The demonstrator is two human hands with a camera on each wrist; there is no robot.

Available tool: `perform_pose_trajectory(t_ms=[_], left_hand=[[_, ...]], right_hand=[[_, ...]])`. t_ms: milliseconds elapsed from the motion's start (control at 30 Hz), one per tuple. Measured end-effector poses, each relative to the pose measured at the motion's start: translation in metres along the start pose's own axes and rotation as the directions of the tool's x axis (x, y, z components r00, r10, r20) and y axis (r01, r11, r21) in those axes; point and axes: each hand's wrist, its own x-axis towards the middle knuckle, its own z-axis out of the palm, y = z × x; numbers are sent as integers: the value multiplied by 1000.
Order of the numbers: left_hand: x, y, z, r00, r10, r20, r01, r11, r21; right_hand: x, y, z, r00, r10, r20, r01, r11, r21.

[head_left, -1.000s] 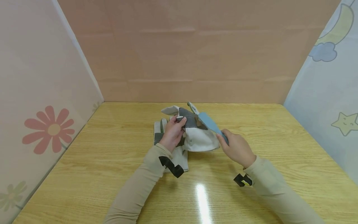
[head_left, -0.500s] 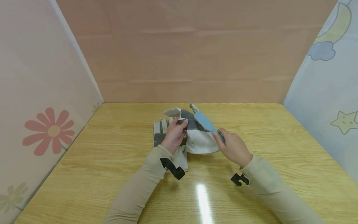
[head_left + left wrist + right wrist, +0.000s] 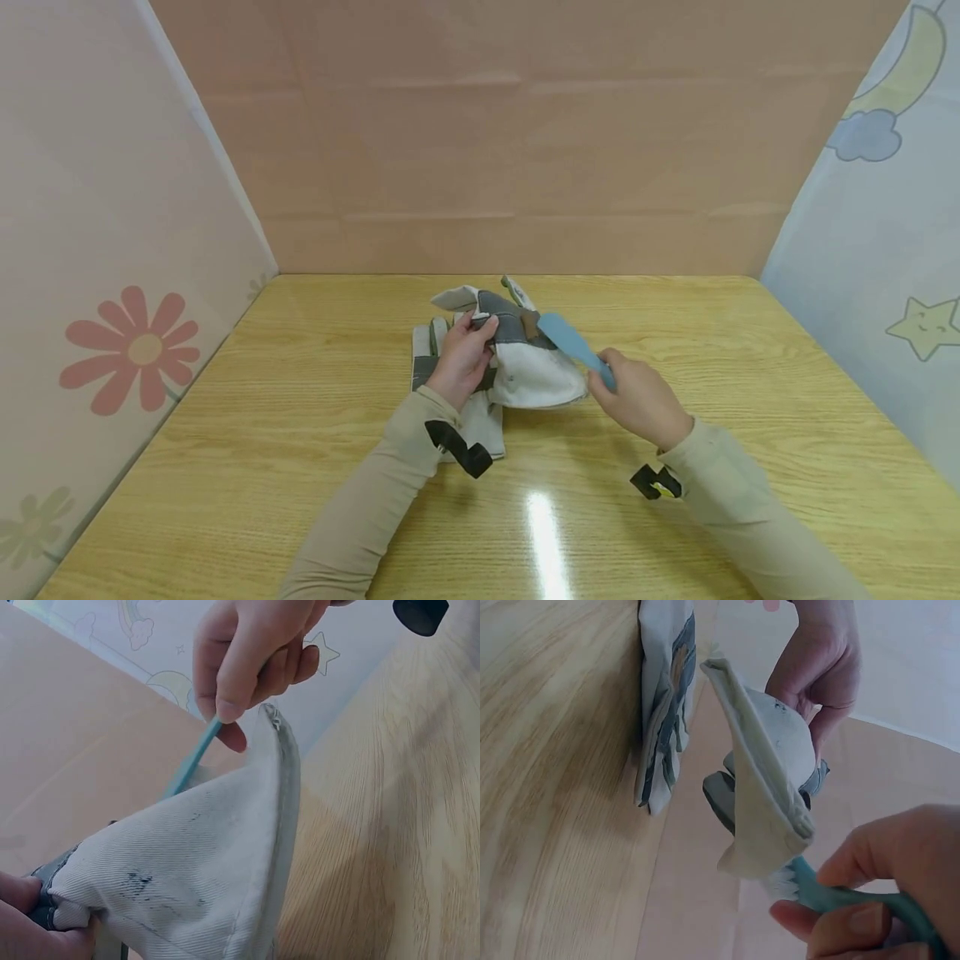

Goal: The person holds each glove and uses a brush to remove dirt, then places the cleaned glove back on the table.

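My left hand (image 3: 465,360) pinches a white and grey work glove (image 3: 538,375) by its grey band, raised over the table with its cuff toward the right. A brown patch (image 3: 530,324) shows on the grey band. Dark specks mark the white cuff cloth (image 3: 172,855) in the left wrist view. Gripped in my right hand (image 3: 643,402) is a blue brush (image 3: 570,340), its head beside the brown patch. White bristles (image 3: 783,885) appear close by the cuff in the right wrist view. A second, matching glove (image 3: 483,427) lies flat beneath the left hand, partly covered.
The light wooden table (image 3: 315,350) stretches out on both sides of the gloves. A plain brownish-pink back wall (image 3: 525,167) and patterned side panels (image 3: 142,208) enclose it. Black camera mounts (image 3: 459,448) sit on both wrists.
The brush went down and left over the held glove, then back to the right, uncovering the brown patch. The held glove dipped slightly and rose again with the left hand.
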Motion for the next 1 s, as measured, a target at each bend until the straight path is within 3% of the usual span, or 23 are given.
perform_pose_trajectory(t_ms=[267,433,600,767,1000], left_hand=[[-1,-1,2,1000,-10,3,10,1000,2],[-1,-3,2,1000,-6,19,6,1000,2],[0,-4,2,1000,3,17,-3,1000,-2],[0,-3,0,1000,6,12,-6,1000,-6],[-2,-2,2,1000,3,11,-3,1000,-8]], right_hand=[[1,-3,0,995,-46,-94,53,996,71],[2,-5,3,995,-80,-55,84,995,61],[0,-4,3,998,-63,-18,64,998,23],[-1,-2,2,999,-41,-33,41,999,-11],[0,-3,1,995,-42,-89,46,998,43]])
